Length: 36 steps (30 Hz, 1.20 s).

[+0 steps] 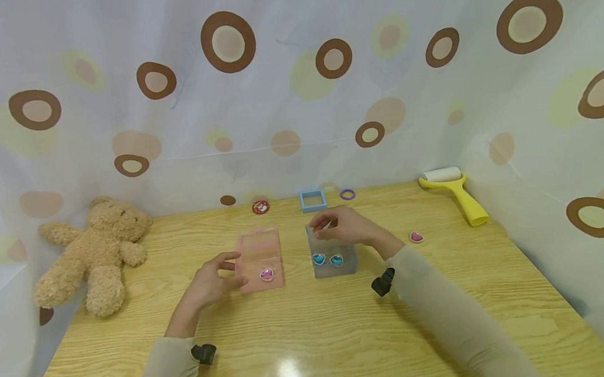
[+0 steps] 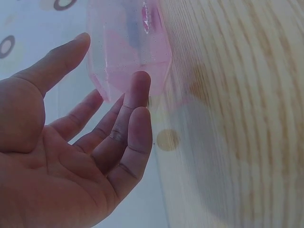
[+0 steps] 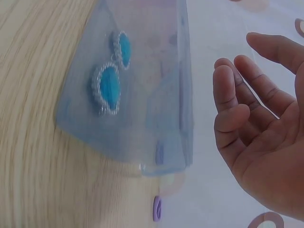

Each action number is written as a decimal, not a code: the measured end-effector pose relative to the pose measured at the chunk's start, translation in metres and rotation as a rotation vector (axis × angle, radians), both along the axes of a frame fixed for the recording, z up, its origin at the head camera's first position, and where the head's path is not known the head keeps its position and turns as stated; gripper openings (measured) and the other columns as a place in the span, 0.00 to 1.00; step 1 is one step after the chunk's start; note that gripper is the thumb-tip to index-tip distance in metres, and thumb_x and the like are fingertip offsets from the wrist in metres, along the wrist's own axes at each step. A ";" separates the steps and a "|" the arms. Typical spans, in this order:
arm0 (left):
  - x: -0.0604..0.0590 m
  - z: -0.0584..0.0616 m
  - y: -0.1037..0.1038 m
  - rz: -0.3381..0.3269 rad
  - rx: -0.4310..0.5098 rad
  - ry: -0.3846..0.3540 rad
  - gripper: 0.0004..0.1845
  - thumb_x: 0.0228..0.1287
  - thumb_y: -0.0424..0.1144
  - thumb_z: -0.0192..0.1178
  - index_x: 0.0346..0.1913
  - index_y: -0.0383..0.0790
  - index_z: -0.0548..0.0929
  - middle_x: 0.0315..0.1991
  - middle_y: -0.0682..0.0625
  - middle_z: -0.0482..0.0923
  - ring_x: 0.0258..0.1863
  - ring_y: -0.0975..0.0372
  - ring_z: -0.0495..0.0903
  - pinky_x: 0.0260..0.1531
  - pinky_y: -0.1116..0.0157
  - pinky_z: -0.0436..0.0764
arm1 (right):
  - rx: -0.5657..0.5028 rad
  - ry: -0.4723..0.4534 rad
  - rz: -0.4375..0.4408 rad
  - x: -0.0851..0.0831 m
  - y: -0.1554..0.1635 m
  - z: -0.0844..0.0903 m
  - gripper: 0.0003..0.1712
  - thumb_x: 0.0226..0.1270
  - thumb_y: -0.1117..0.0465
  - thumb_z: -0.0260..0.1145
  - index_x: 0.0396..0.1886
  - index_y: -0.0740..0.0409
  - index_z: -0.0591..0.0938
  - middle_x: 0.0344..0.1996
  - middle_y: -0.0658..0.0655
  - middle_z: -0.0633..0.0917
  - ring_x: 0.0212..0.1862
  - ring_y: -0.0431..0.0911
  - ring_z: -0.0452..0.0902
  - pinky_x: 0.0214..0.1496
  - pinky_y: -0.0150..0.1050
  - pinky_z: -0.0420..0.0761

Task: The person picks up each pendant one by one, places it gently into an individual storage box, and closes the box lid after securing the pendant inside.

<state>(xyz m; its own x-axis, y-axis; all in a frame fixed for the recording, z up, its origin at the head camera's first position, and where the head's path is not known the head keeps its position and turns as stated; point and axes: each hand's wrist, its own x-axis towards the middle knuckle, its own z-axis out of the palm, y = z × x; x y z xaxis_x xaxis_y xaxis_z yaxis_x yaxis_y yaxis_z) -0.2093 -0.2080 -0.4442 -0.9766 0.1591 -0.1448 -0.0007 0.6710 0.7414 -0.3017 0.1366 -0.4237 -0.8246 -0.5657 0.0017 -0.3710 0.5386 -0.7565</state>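
My left hand (image 1: 210,283) is at the left side of a translucent pink box (image 1: 274,282), fingers spread and slightly bent around its near left edge. In the left wrist view the palm is bare and the fingertips (image 2: 139,85) overlap the box's end. A pink gem with a pale rim (image 1: 267,274) lies on this box. Over the back of a translucent grey-blue box (image 1: 335,272) hovers my right hand (image 1: 346,225), its fingers loosely bent and empty. Two blue gems, one at left (image 1: 319,259) and one at right (image 1: 337,261), rest in that box's near part.
A dark pink gem (image 1: 416,237) lies right of the boxes. Along the back are a red round piece (image 1: 261,207), a light blue square frame (image 1: 313,207) and a purple ring (image 1: 347,194). A teddy bear (image 1: 96,246) sits left; a yellow-handled roller (image 1: 462,196) lies back right.
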 end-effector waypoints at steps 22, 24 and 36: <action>0.001 0.001 0.000 -0.007 0.006 -0.003 0.35 0.65 0.41 0.67 0.73 0.42 0.67 0.63 0.34 0.75 0.58 0.42 0.77 0.47 0.54 0.83 | -0.047 -0.053 -0.167 -0.004 0.065 -0.013 0.21 0.71 0.55 0.66 0.59 0.60 0.81 0.50 0.57 0.85 0.47 0.52 0.83 0.53 0.52 0.83; 0.001 0.002 0.000 -0.005 0.005 -0.004 0.35 0.65 0.41 0.67 0.73 0.42 0.67 0.63 0.34 0.75 0.59 0.42 0.77 0.48 0.54 0.83 | -0.047 -0.060 -0.183 -0.003 0.071 -0.014 0.21 0.71 0.55 0.66 0.59 0.59 0.81 0.51 0.58 0.85 0.48 0.54 0.83 0.53 0.54 0.82; 0.001 0.000 0.001 0.007 0.003 -0.011 0.34 0.66 0.41 0.67 0.73 0.43 0.67 0.63 0.36 0.75 0.58 0.44 0.77 0.45 0.57 0.82 | -0.006 -0.021 -0.251 0.004 0.108 -0.016 0.22 0.73 0.53 0.64 0.61 0.61 0.79 0.53 0.62 0.84 0.49 0.55 0.83 0.53 0.54 0.81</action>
